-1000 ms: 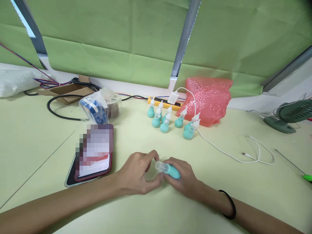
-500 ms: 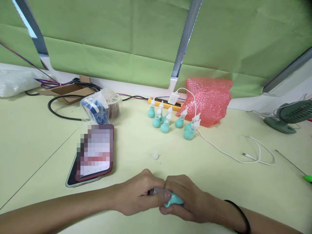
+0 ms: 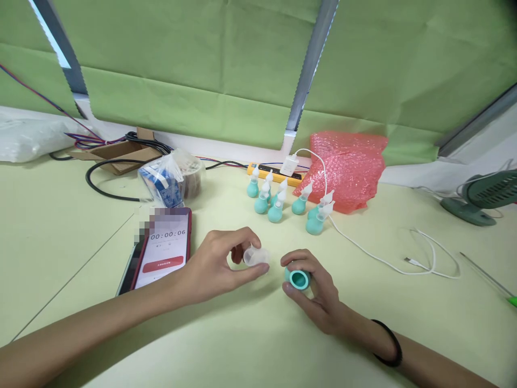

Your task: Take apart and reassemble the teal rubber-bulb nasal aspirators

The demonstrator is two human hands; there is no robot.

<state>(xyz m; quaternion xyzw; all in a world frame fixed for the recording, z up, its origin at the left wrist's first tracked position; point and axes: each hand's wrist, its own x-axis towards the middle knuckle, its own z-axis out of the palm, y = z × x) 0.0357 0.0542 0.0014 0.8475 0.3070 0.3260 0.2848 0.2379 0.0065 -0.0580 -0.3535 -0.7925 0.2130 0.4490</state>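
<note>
Evidently, the unit in hand had come apart. Half a second earlier, both hands had been pressed together over a clear neck joined to a teal bulb; at this moment the two parts were held separately, with a gap between them.

The left hand pinched the clear neck piece between thumb and fingertips, its round wide end turned towards the viewer. The right hand gripped the teal bulb, fingers over the top and thumb below, with the hollow mouth facing the viewer and nothing visible inside it. Taken from the bulb, the neck piece stood at ten o'clock, near but not touching.

This was judged a completed separation of neck from bulb, since no part bridged the gap. A small white piece, seen on the table a half-second before, could not be made out (the left hand and neck piece covered that spot).

At twelve o'clock from the bulb stood eight assembled bulb units, upright and apparently undisturbed. The phone lay at nine o'clock, partly behind the left forearm; its readout, previously masked, had become legible. Red bubble wrap lay at one o'clock, beyond the units.
</note>
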